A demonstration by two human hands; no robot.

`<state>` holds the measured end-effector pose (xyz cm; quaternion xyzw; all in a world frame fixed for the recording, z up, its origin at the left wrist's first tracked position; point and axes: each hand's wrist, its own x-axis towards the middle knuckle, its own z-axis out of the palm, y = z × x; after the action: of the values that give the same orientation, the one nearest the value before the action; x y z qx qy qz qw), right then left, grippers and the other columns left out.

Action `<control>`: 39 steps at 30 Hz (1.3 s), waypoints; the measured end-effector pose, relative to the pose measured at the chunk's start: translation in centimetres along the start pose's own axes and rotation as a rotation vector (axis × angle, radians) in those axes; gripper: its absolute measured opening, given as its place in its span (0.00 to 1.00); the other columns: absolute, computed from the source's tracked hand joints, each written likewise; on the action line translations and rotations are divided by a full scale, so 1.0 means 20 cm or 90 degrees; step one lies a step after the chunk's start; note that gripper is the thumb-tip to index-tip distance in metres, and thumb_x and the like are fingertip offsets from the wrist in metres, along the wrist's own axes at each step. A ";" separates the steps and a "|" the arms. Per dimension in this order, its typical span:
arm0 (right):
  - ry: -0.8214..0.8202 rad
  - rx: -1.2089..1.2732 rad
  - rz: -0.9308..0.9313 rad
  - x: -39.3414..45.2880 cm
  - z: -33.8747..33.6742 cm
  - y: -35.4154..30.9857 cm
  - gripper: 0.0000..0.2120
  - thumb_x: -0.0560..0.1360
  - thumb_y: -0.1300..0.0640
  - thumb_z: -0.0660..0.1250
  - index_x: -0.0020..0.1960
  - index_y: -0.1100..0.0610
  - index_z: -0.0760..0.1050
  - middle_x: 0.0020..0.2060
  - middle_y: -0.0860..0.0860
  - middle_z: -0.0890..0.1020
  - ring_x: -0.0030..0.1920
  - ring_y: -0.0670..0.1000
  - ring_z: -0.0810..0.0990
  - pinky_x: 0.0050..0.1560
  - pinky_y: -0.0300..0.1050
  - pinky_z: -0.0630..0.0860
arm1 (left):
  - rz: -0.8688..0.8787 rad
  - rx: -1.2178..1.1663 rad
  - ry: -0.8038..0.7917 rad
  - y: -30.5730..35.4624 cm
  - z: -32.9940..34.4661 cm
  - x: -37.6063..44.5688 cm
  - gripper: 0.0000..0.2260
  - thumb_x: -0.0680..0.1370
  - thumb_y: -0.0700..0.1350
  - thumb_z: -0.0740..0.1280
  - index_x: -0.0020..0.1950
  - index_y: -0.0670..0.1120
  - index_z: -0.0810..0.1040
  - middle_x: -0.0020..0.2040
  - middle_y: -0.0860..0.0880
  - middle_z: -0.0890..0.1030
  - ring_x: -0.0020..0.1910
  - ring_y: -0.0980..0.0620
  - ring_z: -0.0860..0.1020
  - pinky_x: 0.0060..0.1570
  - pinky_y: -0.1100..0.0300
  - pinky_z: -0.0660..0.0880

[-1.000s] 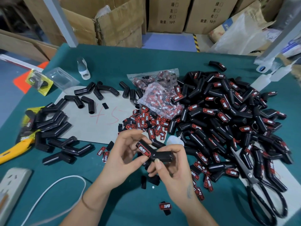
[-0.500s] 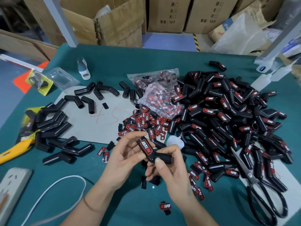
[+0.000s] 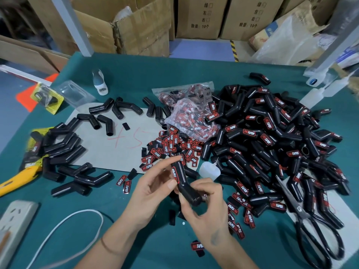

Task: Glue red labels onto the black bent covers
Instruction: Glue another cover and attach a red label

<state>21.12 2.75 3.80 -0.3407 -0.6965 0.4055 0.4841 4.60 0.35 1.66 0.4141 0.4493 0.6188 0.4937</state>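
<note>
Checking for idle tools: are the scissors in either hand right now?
No, the scissors lie on the table at the right, while both hands hold a black cover.

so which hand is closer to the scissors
Right. The right hand sits just left of the scissors, gripping the lower end of the bent cover. The left hand is farther left, beyond the cover.

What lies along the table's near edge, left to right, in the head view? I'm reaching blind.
Power strip → white cable → left hand → right hand → scissors.
</note>
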 end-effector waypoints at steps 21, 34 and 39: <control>-0.008 -0.028 -0.015 -0.01 0.01 0.02 0.15 0.80 0.44 0.69 0.59 0.44 0.65 0.53 0.32 0.76 0.44 0.42 0.81 0.42 0.28 0.77 | 0.019 0.022 -0.013 0.02 0.01 0.00 0.19 0.82 0.50 0.72 0.73 0.49 0.78 0.53 0.57 0.77 0.50 0.59 0.76 0.53 0.67 0.75; -0.047 -0.067 -0.007 -0.03 0.00 0.06 0.15 0.79 0.45 0.71 0.59 0.44 0.66 0.52 0.38 0.76 0.44 0.43 0.81 0.42 0.34 0.79 | 0.036 -0.009 -0.013 0.05 0.02 0.00 0.18 0.80 0.42 0.70 0.69 0.53 0.79 0.51 0.45 0.77 0.37 0.51 0.72 0.34 0.62 0.74; -0.043 -0.066 -0.008 -0.02 0.00 0.06 0.14 0.81 0.41 0.67 0.59 0.44 0.65 0.52 0.38 0.77 0.44 0.44 0.81 0.42 0.35 0.79 | 0.045 -0.029 -0.023 0.07 0.03 0.00 0.16 0.80 0.41 0.68 0.68 0.51 0.79 0.63 0.44 0.82 0.39 0.54 0.75 0.32 0.63 0.74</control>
<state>21.31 2.81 2.59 -0.3473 -0.7345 0.3771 0.4447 4.77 0.26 3.05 0.4291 0.4112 0.6385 0.4890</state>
